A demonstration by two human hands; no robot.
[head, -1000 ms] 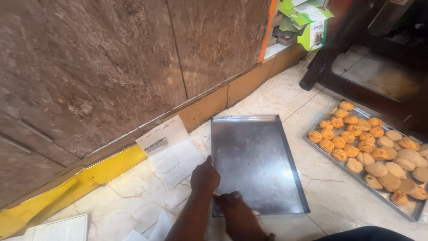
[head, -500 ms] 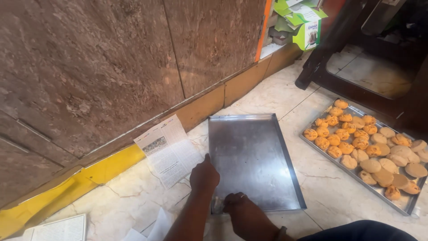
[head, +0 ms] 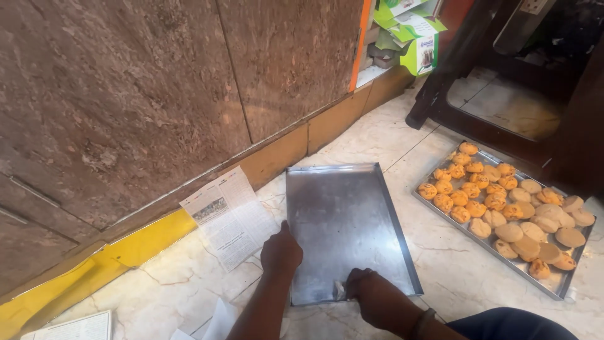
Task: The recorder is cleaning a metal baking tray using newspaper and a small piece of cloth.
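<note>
Now the right hand (head: pixel 371 293) has slid to the near edge of the empty metal baking tray (head: pixel 346 220), fingers curled on something small. The left hand (head: pixel 281 252), loosely closed, is still pressing its left rim. Farther off, round cookies are sitting on another tray (head: pixel 557 286).

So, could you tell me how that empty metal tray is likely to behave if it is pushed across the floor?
The empty metal tray looks like thin rigid sheet, so it would probably stay stiff and feel fairly light. Lying flat on the polished stone floor, it would likely slide easily. Both hands, left and right, sit at its near edge, and its low rim seems to offer grip.
</note>
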